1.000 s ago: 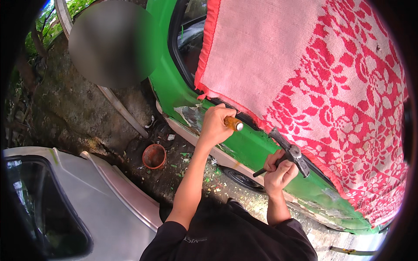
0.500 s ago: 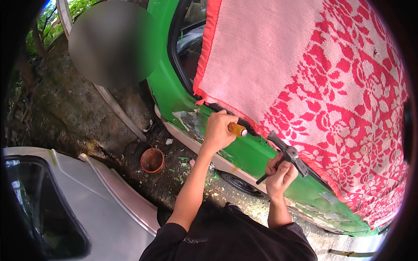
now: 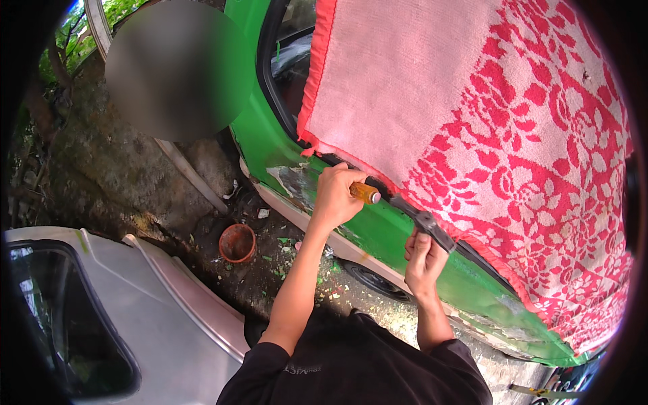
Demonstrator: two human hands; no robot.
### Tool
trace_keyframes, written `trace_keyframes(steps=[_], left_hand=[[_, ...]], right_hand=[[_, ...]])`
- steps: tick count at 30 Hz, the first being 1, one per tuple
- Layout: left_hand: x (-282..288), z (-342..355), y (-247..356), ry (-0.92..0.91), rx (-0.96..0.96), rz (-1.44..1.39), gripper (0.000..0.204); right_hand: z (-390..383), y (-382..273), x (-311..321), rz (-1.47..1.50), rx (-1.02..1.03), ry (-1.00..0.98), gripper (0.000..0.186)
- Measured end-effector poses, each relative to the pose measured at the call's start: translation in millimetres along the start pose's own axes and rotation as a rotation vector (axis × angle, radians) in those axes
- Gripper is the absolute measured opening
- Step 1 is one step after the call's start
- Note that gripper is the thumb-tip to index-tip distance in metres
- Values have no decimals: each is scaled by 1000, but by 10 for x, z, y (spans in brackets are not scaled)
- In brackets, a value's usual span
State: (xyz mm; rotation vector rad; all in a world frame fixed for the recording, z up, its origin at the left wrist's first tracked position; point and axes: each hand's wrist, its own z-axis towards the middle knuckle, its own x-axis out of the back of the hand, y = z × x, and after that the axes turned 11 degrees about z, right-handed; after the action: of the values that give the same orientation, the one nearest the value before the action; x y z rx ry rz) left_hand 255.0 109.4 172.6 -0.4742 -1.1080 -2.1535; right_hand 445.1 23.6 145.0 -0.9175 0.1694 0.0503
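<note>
Amber-handled tool (image 3: 364, 193) juts from the closed left hand (image 3: 335, 196) beside the green car (image 3: 378, 233), that hand hiding its far end; farther right along the car's side, the right hand (image 3: 424, 263) grips a hammer (image 3: 425, 221). Left of the car sit a grey vehicle (image 3: 169, 324), then a reddish pot (image 3: 237, 260); a pink-and-red floral cloth (image 3: 405, 94) covers the car's upper part.

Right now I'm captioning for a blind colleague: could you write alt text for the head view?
A person's left hand grips an amber-handled tool at the side of a green car, while the right hand holds a hammer, its head close to that handle. A pink floral cloth drapes the car; a reddish pot and a silver car are to the left.
</note>
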Motion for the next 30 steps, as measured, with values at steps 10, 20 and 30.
trace_keyframes(steps=[10, 20, 30], left_hand=[[-19, 0, -70, -5, -29, 55, 16], [-47, 7, -46, 35, -65, 68, 17], [-138, -11, -53, 107, -76, 46, 26]], right_hand=[[-90, -46, 44, 224, -6, 84, 41], [6, -37, 64, 324, 101, 22, 43], [-66, 95, 21, 225, 0, 41, 35]])
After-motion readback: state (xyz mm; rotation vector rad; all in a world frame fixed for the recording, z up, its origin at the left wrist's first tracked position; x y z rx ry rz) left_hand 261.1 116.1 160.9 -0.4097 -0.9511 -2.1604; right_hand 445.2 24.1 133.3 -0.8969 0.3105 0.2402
